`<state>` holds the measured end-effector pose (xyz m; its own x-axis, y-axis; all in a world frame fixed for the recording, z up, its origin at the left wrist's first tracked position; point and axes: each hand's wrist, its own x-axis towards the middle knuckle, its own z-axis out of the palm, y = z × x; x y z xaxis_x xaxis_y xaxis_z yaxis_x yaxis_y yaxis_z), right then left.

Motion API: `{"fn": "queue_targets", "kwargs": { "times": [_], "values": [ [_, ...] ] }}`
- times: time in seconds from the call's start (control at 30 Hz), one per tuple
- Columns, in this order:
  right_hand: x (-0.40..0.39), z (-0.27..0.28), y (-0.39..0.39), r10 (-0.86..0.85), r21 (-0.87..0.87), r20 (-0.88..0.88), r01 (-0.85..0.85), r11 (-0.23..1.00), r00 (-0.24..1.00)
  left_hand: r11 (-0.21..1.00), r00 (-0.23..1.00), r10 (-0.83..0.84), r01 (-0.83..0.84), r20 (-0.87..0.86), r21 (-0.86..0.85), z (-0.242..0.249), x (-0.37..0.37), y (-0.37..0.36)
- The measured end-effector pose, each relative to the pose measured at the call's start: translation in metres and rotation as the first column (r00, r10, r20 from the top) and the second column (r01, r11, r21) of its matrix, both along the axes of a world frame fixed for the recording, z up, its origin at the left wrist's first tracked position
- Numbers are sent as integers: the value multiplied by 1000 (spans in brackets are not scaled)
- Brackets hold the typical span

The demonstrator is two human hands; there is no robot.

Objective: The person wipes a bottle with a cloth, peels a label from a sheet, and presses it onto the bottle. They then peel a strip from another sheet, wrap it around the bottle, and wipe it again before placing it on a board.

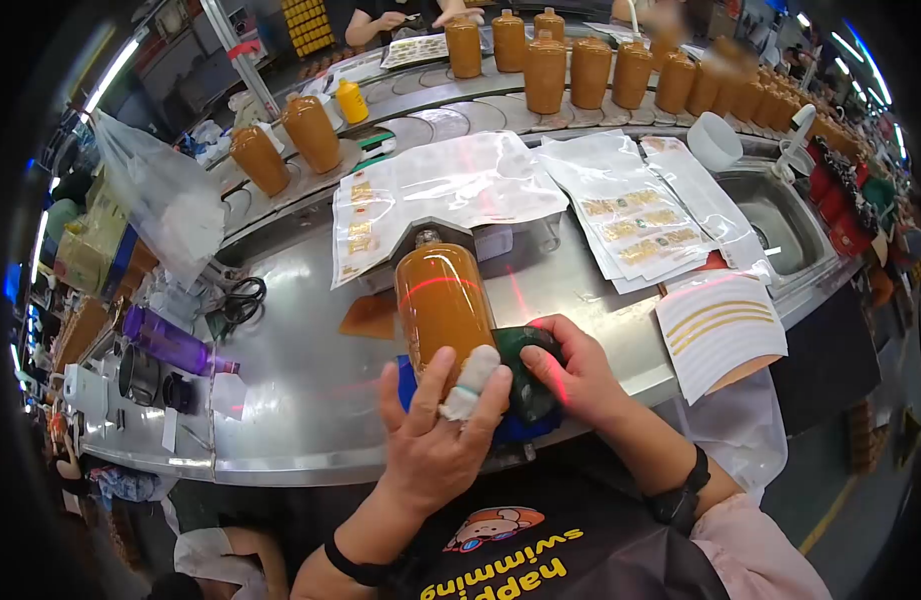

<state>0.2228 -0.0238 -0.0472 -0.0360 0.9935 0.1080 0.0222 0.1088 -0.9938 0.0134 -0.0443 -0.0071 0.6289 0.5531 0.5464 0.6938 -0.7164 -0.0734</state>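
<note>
A glossy brown bottle (443, 305) lies in front of me, its neck pointing away, with red laser lines across it. My left hand (436, 440) has its fingers spread against the bottle's near end. White wrapping (469, 385) with a pale green band covers one of its fingers. In my right hand (581, 375), thumb and fingers grip a dark green flat pad (529, 370) beside the bottle's right side. Something blue (521, 430) shows under the bottle and pad. Beyond the neck is a grey metal stop (441, 231), partly covered by a printed clear sheet (451, 180).
Brown bottles (546, 75) line the curved conveyor (421, 125). More printed sheets (631, 215), a white sheet with gold strips (721, 330) and a sink (781, 225) are right. A purple bottle (166, 340) and black cable (243, 305) lie left. Another person's hands (386, 22) appear across.
</note>
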Motion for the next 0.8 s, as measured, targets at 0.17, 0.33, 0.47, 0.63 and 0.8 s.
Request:
{"fn": "queue_targets", "kwargs": {
  "times": [0.17, 0.33, 0.47, 0.63, 0.8],
  "values": [
    [6, 38, 13, -303, 611, 476, -62, 789, 826, 979, 926, 104, -32, 364, -199, -12, -3, 9],
    [7, 78, 20, 487, 346, 432, -638, 688, 760, 896, 853, 221, 15, 474, -444, -34, -15, 12],
    [2, 72, 50, -319, 625, 613, -196, 756, 723, 905, 922, 262, -132, 284, -404, -18, -21, 7],
    [-8, 78, 35, 133, 342, 506, -340, 876, 852, 944, 905, 249, -147, 344, -296, -21, -17, 7],
    [-11, 93, 30, 190, 390, 548, -449, 804, 815, 911, 888, 291, -144, 356, -386, -39, -19, 10]
  ]
}}
